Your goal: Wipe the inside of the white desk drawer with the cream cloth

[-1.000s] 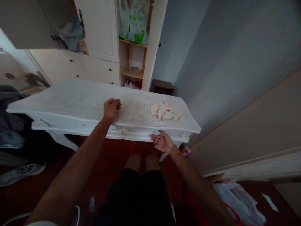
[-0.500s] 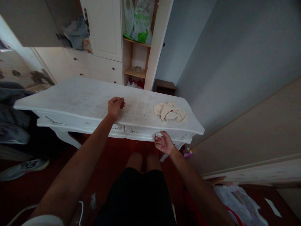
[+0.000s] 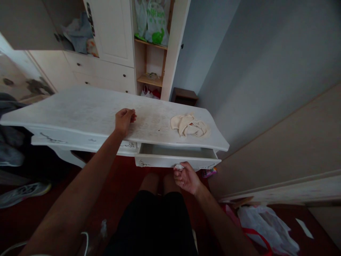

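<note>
A white desk (image 3: 80, 106) with carved drawer fronts stands before me. Its right drawer (image 3: 160, 161) is pulled partly out, and the inside that shows looks bare. My right hand (image 3: 186, 177) grips the pale drawer knob (image 3: 179, 166) at the middle of that drawer's front. Over the desktop, near its middle, my left hand (image 3: 124, 121) is closed with fingers curled; whether anything is in it is hidden. A crumpled cream cloth (image 3: 190, 125) lies on the right part of the desktop.
Behind the desk stands a white cabinet (image 3: 114, 39) with open doors and plastic bags (image 3: 153, 25) on a shelf. A small brown box-like stand (image 3: 184, 96) is beside it. White plastic bags (image 3: 266, 227) lie at the lower right. A shoe (image 3: 25, 193) is at the left.
The right drawer was shut and is now partly out, drawn toward me by my right hand on the knob. My left hand keeps its place on the desktop while the view has shifted slightly.
</note>
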A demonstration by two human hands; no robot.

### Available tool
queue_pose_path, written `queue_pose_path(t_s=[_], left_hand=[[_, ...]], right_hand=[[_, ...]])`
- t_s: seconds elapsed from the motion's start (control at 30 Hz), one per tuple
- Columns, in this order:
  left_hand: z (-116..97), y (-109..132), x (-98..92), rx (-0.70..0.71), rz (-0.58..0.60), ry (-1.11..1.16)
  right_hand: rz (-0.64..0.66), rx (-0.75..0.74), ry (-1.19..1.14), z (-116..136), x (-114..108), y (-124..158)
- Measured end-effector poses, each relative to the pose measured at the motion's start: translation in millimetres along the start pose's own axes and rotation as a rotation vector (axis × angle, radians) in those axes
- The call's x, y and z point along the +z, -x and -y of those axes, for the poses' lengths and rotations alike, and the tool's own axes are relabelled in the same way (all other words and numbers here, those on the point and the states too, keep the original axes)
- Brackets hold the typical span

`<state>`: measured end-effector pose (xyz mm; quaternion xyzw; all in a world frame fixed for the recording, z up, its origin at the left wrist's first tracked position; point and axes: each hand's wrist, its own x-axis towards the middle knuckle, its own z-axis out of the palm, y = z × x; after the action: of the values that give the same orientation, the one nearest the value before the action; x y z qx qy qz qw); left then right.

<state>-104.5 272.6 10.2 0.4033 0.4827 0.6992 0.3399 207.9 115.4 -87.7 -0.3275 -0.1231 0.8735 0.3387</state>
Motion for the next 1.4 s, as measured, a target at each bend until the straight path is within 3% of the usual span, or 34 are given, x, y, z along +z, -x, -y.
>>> queue_pose_path(t_s=[0.67,1.03,1.4], left_hand=[[0.2,0.3,1.8,-0.030,-0.057,-0.017],[-2.8,8.0,1.1,0.017,0.046,-0.104],[-2.7,9.4,3.3,0.026,0.018,-0.253]], right_hand=[[-0.121,-0.084,0.026,-66.6,6.9,49.7],[-0.179,-0.142,-0.084,-111.9,7.3,69.3],[-0.258,-0.223,-0.180,-145.4,-2.3,79.1]])
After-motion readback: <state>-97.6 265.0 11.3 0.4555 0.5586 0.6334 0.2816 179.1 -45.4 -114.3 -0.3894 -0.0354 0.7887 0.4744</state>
